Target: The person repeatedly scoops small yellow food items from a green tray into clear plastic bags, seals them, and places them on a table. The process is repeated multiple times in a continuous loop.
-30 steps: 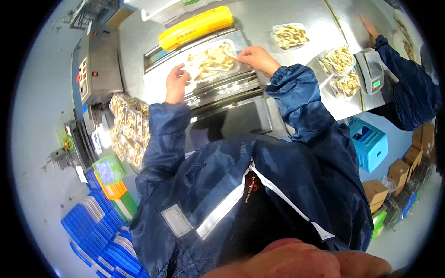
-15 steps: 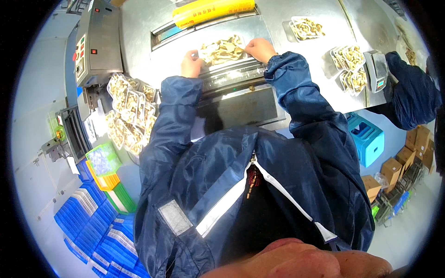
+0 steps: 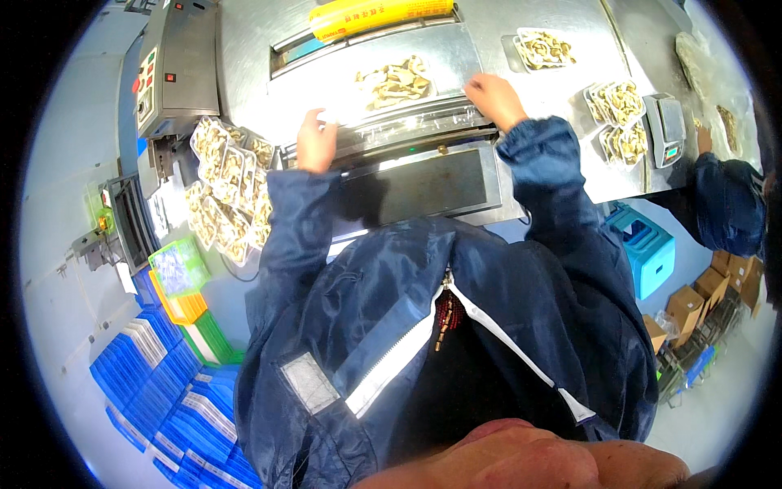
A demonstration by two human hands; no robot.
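Observation:
A tray of sliced mushrooms (image 3: 397,84) lies on the metal wrapping table, behind a dark bar (image 3: 399,130). My left hand (image 3: 316,145) is to the left of this bar, apart from the tray, thumb and fingertips pinched together. On the other side, my right hand (image 3: 498,102) is closed with its fingers curled, just right of the tray. Anything thin between the fingertips is too clear or small to make out. Glare covers the steel between the hands. A yellow film roll (image 3: 379,18) lies behind the tray.
Filled mushroom trays (image 3: 232,183) are piled at left beside a steel control box (image 3: 179,73). More stand at right: a single tray (image 3: 544,50), stacked trays (image 3: 617,104) and a scale (image 3: 665,130). A co-worker's sleeve (image 3: 729,200) is beyond. Below are a blue stool (image 3: 643,248) and blue crates (image 3: 155,359).
Both my hands have moved toward me and farther apart, away from the tray's sides. The tray stays in place. At right, the co-worker's arm has shifted and a hand now shows.

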